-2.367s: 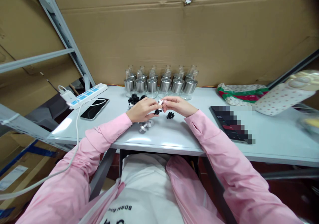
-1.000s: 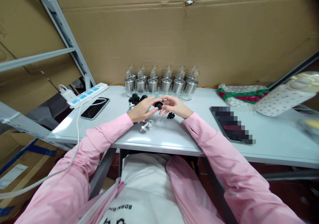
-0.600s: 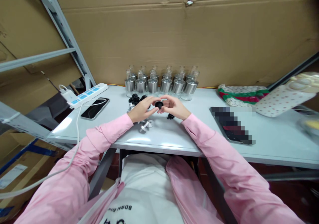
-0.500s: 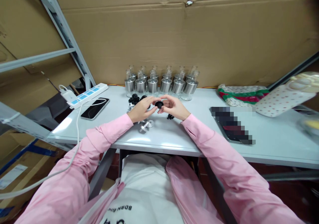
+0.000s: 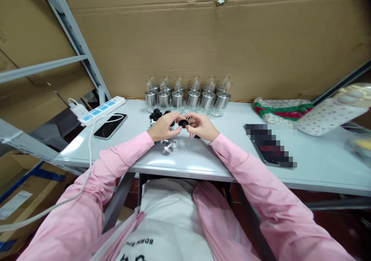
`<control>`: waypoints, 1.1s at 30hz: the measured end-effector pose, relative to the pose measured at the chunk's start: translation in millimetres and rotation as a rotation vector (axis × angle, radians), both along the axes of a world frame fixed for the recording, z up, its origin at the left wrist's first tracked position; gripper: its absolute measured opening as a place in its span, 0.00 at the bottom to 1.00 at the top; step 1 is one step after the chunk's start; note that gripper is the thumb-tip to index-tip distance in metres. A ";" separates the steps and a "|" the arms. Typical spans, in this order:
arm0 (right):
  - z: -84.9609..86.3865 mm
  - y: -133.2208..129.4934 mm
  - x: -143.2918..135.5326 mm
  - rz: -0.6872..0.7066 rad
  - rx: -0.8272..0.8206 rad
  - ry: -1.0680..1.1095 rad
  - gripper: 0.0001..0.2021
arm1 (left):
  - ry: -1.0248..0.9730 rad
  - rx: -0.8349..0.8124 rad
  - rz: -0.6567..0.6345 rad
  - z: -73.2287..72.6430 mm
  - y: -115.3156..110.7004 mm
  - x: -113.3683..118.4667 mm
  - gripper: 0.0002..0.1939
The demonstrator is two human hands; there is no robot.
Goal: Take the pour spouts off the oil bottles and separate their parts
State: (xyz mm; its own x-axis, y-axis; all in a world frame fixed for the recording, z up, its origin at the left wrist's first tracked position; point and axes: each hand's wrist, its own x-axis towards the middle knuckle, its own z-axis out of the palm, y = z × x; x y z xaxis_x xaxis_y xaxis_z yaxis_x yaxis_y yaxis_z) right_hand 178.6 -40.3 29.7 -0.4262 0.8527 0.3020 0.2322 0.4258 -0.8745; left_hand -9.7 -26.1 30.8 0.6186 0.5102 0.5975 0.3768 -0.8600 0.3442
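Between my two hands is a small round black cap-like part (image 5: 183, 123). My left hand (image 5: 164, 128) grips it from the left with thumb and fingers. From the other side my right hand (image 5: 203, 127) pinches it too. Several black round parts (image 5: 156, 115) lie in a heap just beyond my left hand, partly hidden by it. Shiny metal discs (image 5: 167, 145) rest on the table below the left hand. A few tiny black pieces (image 5: 197, 137) show under the right hand, mostly covered.
Two rows of glass bottles with metal sleeves (image 5: 193, 98) stand behind my hands. At left are a phone (image 5: 111, 127) on a cable and a power strip (image 5: 102, 110). To the right lie a partly pixelated dark device (image 5: 269, 147), a patterned cloth bag (image 5: 282, 110) and a dotted white object (image 5: 323, 116).
The black part has shifted slightly left and down between my fingers. My right hand has come a little left and covers more of the tiny black pieces.
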 end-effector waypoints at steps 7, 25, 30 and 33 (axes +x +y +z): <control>-1.6 0.1 -0.5 -0.011 0.036 -0.047 0.15 | -0.006 -0.026 -0.003 -1.6 -0.1 -1.4 0.11; 1.7 -7.9 -8.8 -0.067 0.198 -0.113 0.12 | 0.004 0.039 0.057 5.0 -7.1 3.5 0.12; 2.1 -9.6 -7.7 -0.073 0.250 -0.145 0.11 | 0.015 0.080 0.049 6.1 -9.0 4.3 0.13; 1.7 -9.2 -6.4 -0.070 0.257 -0.156 0.10 | 0.009 0.068 0.027 6.3 -10.0 4.9 0.13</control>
State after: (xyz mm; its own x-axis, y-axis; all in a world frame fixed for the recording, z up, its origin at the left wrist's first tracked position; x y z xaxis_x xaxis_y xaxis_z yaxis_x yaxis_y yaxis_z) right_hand 172.2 -49.5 31.4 -0.4276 0.7858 0.4469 0.3914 0.6066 -0.6920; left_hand -4.7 -36.1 37.0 0.6105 0.4852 0.6260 0.4028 -0.8707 0.2821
